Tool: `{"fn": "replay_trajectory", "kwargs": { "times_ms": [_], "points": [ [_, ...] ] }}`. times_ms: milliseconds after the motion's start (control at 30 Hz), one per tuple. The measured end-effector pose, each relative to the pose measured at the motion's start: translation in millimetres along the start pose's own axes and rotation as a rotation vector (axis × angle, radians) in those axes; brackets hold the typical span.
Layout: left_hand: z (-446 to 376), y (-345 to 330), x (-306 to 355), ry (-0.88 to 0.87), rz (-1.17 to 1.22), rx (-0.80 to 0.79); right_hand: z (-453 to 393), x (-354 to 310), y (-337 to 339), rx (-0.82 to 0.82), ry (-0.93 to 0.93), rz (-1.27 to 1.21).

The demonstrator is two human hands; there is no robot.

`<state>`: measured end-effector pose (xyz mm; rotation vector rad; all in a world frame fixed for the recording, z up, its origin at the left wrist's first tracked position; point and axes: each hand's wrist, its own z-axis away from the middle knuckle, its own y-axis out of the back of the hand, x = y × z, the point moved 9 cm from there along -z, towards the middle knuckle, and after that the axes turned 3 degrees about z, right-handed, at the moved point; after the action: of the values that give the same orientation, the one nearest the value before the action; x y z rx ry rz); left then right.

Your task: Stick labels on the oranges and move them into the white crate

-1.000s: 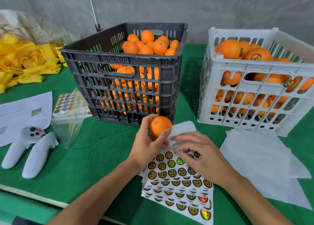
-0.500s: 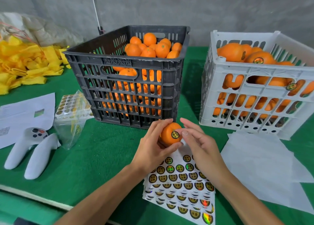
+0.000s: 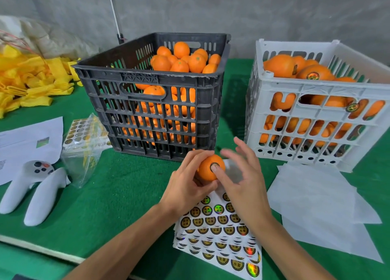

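My left hand grips an orange just above the stack of label sheets, in front of the black crate. A round gold-and-black label sits on the orange's near face. My right hand presses its thumb on that label, the other fingers spread and raised. The black crate holds several unlabelled oranges. To the right stands the white crate, with several labelled oranges inside.
Blank white backing sheets lie right of the label stack. At the left are two white controllers, a plastic bag of label sheets, printed papers and a heap of yellow foam nets. Green felt covers the table.
My right hand lifted a label off the sheet and put it on the orange; its thumb now presses it. The orange has risen slightly in my left hand.
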<state>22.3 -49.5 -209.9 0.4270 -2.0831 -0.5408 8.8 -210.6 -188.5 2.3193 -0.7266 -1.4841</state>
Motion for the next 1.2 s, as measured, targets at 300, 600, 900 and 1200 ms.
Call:
{"fn": "replay_trajectory", "kwargs": {
  "times_ms": [300,600,900,1200],
  "points": [
    [-1.1,-5.5,-0.4,-0.005,-0.023,-0.022,-3.3,20.2,-0.3,0.01,-0.014,0.006],
    [-10.3,-6.3,3.9,0.119,0.354,0.01,16.3,-12.5,-0.4,-0.084,0.265,0.153],
    [-161.3,12.5,146.8,-0.138,0.439,0.038,-67.7,-101.4,128.6,0.388,0.502,0.345],
    [-288.6,-28.4,194.0,-0.114,0.02,-0.186,-156.7,-94.1,189.6,0.263,0.147,0.677]
  ]
}}
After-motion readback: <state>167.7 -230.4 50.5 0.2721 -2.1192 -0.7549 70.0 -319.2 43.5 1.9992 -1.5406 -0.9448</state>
